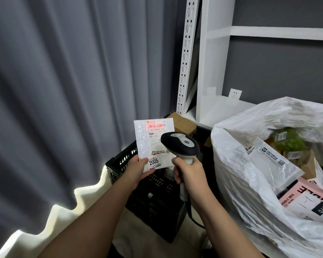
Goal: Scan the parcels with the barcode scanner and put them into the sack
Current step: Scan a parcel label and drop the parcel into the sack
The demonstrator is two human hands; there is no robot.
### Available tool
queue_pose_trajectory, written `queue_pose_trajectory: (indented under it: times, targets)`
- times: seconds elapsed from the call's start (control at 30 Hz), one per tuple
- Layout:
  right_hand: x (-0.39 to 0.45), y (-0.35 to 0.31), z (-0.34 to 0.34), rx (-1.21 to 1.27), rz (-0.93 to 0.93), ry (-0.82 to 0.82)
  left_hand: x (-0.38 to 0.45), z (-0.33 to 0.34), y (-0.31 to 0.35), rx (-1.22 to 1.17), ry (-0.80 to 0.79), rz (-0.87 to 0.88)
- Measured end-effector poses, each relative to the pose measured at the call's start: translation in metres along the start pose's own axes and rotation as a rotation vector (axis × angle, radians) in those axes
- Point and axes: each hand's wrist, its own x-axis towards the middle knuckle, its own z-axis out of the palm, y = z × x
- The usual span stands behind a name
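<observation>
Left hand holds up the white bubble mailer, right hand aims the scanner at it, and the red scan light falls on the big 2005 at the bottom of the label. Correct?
Not quite. In the head view the red scan light falls on the barcode at the label's top, not the 2005. The rest holds: left hand holds the mailer, right hand aims the scanner.

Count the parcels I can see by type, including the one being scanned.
Padded mailers: 2, one in the left hand at, one in the sack at
Pink boxes: 1
Green parcels: 1
Total: 4 clearly visible
</observation>
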Motion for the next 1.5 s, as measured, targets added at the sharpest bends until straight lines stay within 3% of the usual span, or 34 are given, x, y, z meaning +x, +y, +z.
queue_pose_trajectory:
  times: [1.5]
  targets:
    - [-0.015, -0.003, -0.007, 0.006, 0.019, 0.050, -0.002, 0.003, -0.003, -0.019, 0.041, -0.022]
